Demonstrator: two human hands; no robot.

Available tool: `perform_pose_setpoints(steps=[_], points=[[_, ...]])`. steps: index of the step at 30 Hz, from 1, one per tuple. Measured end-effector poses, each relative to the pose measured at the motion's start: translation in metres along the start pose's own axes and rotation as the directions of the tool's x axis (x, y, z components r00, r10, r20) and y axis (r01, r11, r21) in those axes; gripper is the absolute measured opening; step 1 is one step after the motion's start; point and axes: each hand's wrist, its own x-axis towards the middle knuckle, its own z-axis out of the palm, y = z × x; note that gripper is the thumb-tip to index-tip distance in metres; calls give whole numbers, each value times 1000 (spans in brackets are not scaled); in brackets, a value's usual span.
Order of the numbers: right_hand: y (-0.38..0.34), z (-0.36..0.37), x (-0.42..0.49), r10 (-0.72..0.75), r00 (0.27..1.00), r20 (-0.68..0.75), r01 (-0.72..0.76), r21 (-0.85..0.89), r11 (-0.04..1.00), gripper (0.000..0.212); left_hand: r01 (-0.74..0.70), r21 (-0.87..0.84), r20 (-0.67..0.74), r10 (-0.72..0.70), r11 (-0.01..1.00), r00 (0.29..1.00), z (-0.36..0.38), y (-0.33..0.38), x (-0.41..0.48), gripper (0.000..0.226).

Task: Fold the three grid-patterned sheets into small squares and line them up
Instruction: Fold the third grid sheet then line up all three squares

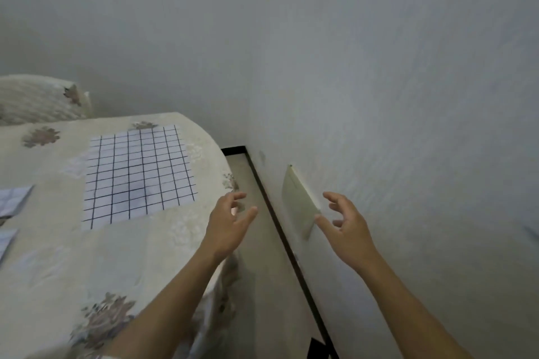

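Note:
An unfolded white sheet with a dark grid [140,173] lies flat on the table with the floral cloth [73,265]. Two smaller folded grid sheets show at the left edge, one [13,199] above the other [5,242], both cut off by the frame. My left hand [229,226] hovers past the table's right edge, fingers apart, holding nothing. My right hand [345,227] is raised in front of the wall, fingers spread and curled, also holding nothing. Both hands are to the right of the sheets and touch none of them.
A white wall [379,96] stands close on the right, with a pale plate [299,201] fixed to it beside my right hand. A narrow strip of floor [262,242] with a dark skirting runs between table and wall. A cloth-covered chair back [38,99] stands behind the table.

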Motion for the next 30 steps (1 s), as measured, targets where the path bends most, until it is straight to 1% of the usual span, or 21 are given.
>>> perform_pose_setpoints(steps=[2,4,8,11,13,15,17,19,21,23,25,27,30], points=[[-1,20,28,9,998,56,-13,71,997,47,15,39,-16,-15,999,1000,-11,-3,15,40],[-3,39,60,14,995,98,-25,116,993,47,37,76,-63,-32,996,997,-22,-9,32,40],[-1,77,124,-35,986,162,5,186,983,48,133,98,-167,-116,986,979,-36,-31,71,36],[22,97,172,-29,976,216,-11,184,983,47,209,104,-207,-185,972,961,-30,-41,113,35],[38,105,204,-8,969,246,-36,174,984,47,253,74,-238,-229,965,944,-20,-38,142,35],[46,110,243,-14,962,273,-39,188,981,46,255,58,-252,-233,965,939,-12,-27,174,36],[41,114,289,-62,955,290,1,205,979,45,246,58,-288,-219,968,932,-9,-12,206,36],[28,120,333,-121,946,302,49,237,970,43,245,40,-351,-216,969,911,-12,-3,232,36],[12,130,362,-156,932,328,62,281,958,41,268,17,-404,-239,963,883,-17,-4,249,35],[4,142,382,-205,910,360,89,313,946,41,290,18,-438,-253,957,863,-22,-8,265,36],[1,159,409,-226,890,396,111,292,950,43,332,3,-476,-290,943,830,-27,-17,291,37],[4,179,436,-236,865,442,120,275,954,46,326,-10,-508,-286,945,813,-30,-28,319,36],[5,208,482,-244,854,459,137,255,957,45,318,-64,-533,-302,946,790,-29,-52,368,34]])
